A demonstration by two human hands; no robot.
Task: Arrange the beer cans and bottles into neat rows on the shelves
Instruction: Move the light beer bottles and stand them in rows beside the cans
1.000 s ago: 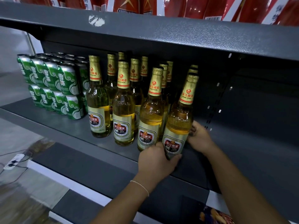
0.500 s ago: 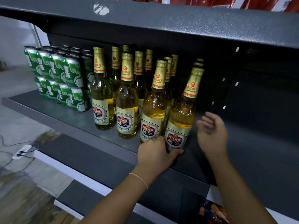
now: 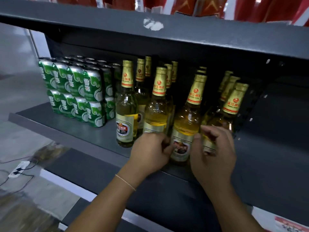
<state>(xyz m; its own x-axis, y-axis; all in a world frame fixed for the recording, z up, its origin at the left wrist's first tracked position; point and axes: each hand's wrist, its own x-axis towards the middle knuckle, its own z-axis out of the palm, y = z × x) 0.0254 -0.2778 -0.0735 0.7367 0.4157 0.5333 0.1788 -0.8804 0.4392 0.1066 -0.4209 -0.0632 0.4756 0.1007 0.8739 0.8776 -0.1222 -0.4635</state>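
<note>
Amber beer bottles with gold foil necks stand in rows on the dark grey shelf [image 3: 70,124]. Four stand at the front: the first bottle [image 3: 126,118], the second [image 3: 156,113], the third [image 3: 185,129] and the fourth [image 3: 232,104]. My left hand [image 3: 150,153] curls against the left side of the third bottle's base and hides the foot of the second. My right hand [image 3: 213,153] curls round the lower body of the fourth bottle, its thumb touching the third. Green beer cans [image 3: 75,91] are stacked two high at the left.
The upper shelf edge [image 3: 184,39] hangs low over the bottle tops, with red packs [image 3: 209,5] on it. Right of the bottles is bare shelf and the perforated back panel [image 3: 267,97]. Below left, a white power strip [image 3: 18,168] lies on the floor.
My right hand was open beside the rightmost bottle and has closed on its lower body. My left hand shifted left from that bottle's base to the third bottle. The view moved closer.
</note>
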